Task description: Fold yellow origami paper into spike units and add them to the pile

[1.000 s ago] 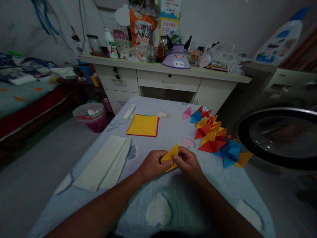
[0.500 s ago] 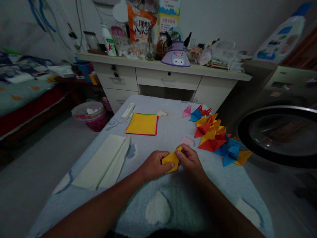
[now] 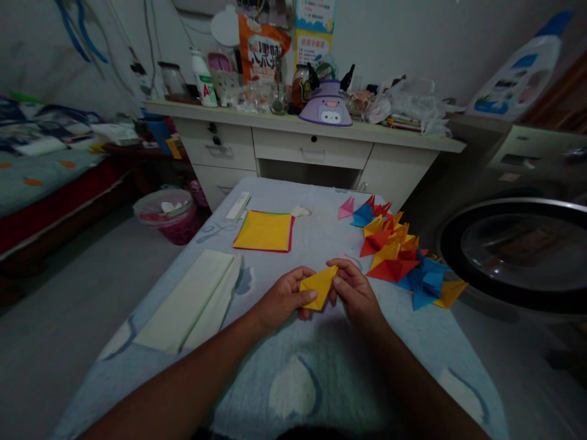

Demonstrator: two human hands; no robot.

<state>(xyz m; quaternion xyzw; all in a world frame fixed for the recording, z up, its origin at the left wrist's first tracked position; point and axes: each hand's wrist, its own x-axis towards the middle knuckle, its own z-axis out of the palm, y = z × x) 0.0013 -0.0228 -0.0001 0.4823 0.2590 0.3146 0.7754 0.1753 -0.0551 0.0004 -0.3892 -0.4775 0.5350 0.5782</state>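
A folded yellow paper piece (image 3: 318, 286) is pinched between both of my hands just above the light blue table cover (image 3: 321, 373). My left hand (image 3: 285, 298) grips its left side with thumb on top. At its right edge, my right hand (image 3: 353, 290) holds it with fingertips. A flat stack of square coloured sheets (image 3: 265, 231), yellow on top, lies further back on the table. To the right sits a pile of folded paper pieces (image 3: 398, 250) in red, yellow, blue and pink.
A folded cream cloth (image 3: 195, 300) lies on the table's left. A small white box (image 3: 238, 206) is near the far edge. Behind stands a cluttered white desk (image 3: 316, 143). A pink bin (image 3: 167, 214) sits on the floor left; a washing machine door (image 3: 518, 250) is right.
The yellow piece has been turned and lifted slightly; it now shows as a flatter triangle pointing right. My hands stay in nearly the same place.
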